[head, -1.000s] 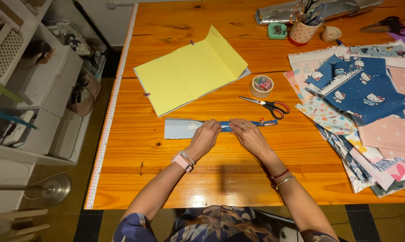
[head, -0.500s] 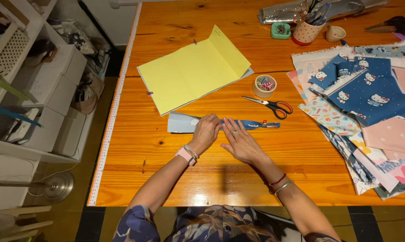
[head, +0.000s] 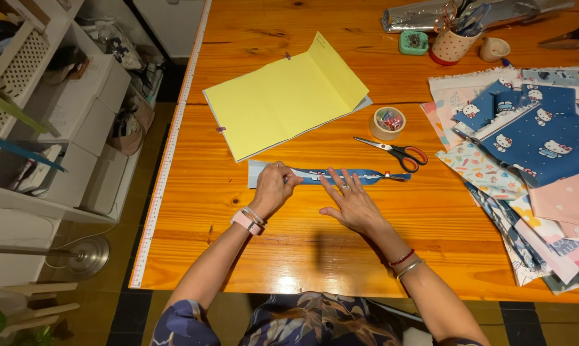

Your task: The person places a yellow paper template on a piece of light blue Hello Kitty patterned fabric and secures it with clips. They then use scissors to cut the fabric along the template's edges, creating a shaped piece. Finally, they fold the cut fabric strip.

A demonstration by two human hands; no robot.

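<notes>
1. Fabric strip [head: 341, 175], long, narrow and blue-patterned, lies flat across the middle of the wooden table [head: 251, 256], with its pale left end at 9 o'clock and a small clip at its right end at 3 o'clock.
2. Left hand [head: 275, 188] is curled over the strip's left part, fingertips pinching or pressing its top edge; how tight the grip is I cannot tell.
3. Right hand [head: 350, 202] lies open and flat, fingers spread, fingertips resting on the middle of the strip, holding nothing.
4. Judged from this, the step in hand is smoothing or folding the strip down; a further stroke would call for the left end kept pinned.
5. Yellow paper sheet [head: 283, 96] lies at 12 o'clock of the hands, scissors [head: 395, 150] at 2 o'clock, and printed fabric pieces [head: 526, 166] at 3 o'clock.
</notes>
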